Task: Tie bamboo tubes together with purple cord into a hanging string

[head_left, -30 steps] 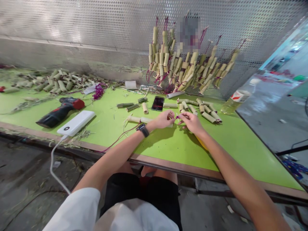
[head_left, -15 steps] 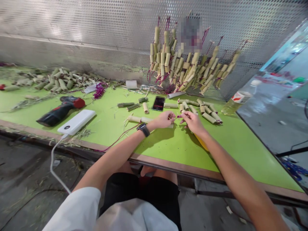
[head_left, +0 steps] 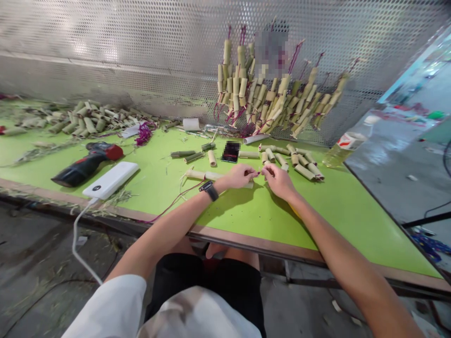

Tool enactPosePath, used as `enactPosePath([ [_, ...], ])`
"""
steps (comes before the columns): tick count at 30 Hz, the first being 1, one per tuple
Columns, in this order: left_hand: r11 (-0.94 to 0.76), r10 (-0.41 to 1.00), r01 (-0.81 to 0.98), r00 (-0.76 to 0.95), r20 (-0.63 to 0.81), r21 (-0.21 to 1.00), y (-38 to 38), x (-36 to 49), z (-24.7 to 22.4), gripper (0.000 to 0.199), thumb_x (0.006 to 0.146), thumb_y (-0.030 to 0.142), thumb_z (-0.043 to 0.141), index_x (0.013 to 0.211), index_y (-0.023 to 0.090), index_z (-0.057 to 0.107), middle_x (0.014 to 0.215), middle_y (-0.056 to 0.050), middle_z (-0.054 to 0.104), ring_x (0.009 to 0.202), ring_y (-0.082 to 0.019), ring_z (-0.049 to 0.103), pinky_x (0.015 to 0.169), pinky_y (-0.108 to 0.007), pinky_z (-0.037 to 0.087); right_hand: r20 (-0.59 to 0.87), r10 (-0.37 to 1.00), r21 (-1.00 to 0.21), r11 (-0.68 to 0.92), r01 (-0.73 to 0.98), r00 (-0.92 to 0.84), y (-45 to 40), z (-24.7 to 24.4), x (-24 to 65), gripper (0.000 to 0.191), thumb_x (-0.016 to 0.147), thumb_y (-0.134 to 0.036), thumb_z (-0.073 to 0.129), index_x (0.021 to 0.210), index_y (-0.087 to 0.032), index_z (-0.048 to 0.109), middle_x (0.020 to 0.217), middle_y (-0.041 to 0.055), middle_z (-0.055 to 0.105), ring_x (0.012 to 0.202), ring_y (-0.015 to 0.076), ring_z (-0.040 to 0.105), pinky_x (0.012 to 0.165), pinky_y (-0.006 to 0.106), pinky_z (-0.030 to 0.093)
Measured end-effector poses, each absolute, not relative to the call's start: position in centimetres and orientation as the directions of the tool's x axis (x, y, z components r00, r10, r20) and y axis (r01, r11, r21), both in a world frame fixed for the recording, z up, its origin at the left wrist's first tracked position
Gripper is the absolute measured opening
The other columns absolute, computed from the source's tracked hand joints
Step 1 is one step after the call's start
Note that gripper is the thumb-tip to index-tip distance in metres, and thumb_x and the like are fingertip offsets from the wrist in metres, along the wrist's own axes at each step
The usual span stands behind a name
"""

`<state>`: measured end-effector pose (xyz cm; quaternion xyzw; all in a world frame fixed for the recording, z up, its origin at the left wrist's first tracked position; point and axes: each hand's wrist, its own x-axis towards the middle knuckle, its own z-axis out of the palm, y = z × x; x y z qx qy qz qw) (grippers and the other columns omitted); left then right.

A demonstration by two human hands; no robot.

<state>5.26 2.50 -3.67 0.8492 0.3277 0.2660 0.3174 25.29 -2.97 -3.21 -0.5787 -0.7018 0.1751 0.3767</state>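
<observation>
My left hand, a dark watch on its wrist, is pinched on a purple string whose tip shows at the fingertips. Facing it closely, my right hand has thumb and fingers pressed together; whatever is between them is too small to make out. Under the left hand and wrist lies a length of bamboo with fibres tied at its left end. A purple cord trails from there to the table's front edge. A yellow object is mostly hidden beneath my right forearm.
Strung bamboo pieces hang on the perforated metal wall. On the green table are a drill, a white power bank, a phone, a bottle, bamboo bundles and a bamboo heap.
My right hand's fingers have drawn closer together and turned inward. The purple string tip, earlier stretched near the right fingers, now shows at the left fingertips. The left hand has hardly moved.
</observation>
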Motion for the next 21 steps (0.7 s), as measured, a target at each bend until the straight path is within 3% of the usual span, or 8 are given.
enactPosePath([
  [3,-0.609,0.71,0.385,0.654,0.261,0.694,2.4,5.4,-3.7,0.033,0.098,0.037,0.053,0.076,0.016,0.067,0.068,0.0,0.06,0.062,-0.013,0.045,0.062,-0.03,0.029,0.38,0.924,-0.663,0.307,0.682,-0.046,-2.8,-3.4,25.3,0.028,0.099,-0.049,0.054,0.087,-0.024,0.061,0.076,0.0047,0.069,0.068,0.0219,0.064,0.07,0.034,0.048],
  [12,-0.65,0.683,0.381,0.671,0.286,0.657,2.5,5.5,-3.5,0.037,0.101,0.039,0.051,0.076,0.016,0.065,0.069,-0.001,0.062,0.065,-0.014,0.05,0.063,-0.029,0.035,0.327,0.944,-0.764,0.288,0.577,-0.039,-1.8,-4.5,26.0,0.039,0.096,-0.062,0.055,0.088,-0.024,0.058,0.078,0.0043,0.066,0.068,0.0211,0.061,0.061,0.033,0.051],
  [16,-0.619,0.704,0.384,0.657,0.269,0.685,2.4,5.5,-3.1,0.027,0.1,0.031,0.054,0.097,0.016,0.076,0.098,-0.006,0.078,0.089,-0.019,0.067,0.081,-0.03,0.049,0.293,0.953,-0.798,0.286,0.53,-0.073,-1.6,-4.4,26.5,0.034,0.096,-0.058,0.056,0.092,-0.025,0.059,0.085,0.0039,0.065,0.07,0.0196,0.059,0.063,0.033,0.052],
  [18,-0.615,0.714,0.4,0.648,0.265,0.68,2.5,5.1,-2.5,0.029,0.101,0.029,0.052,0.109,0.016,0.077,0.114,-0.009,0.079,0.101,-0.021,0.07,0.09,-0.031,0.052,0.323,0.943,-0.776,0.313,0.547,-0.081,-1.7,-4.1,26.7,0.031,0.096,-0.055,0.057,0.09,-0.024,0.06,0.086,0.0037,0.064,0.068,0.018,0.055,0.064,0.033,0.049],
  [21,-0.625,0.712,0.45,0.663,0.231,0.638,2.8,3.8,-0.6,0.034,0.104,0.027,0.048,0.116,0.016,0.077,0.122,-0.011,0.078,0.108,-0.022,0.072,0.095,-0.031,0.053,0.374,0.923,-0.748,0.359,0.557,-0.094,-1.9,-3.5,26.9,0.028,0.092,-0.048,0.062,0.08,-0.023,0.059,0.089,0.0043,0.061,0.074,0.0187,0.055,0.065,0.032,0.046],
])
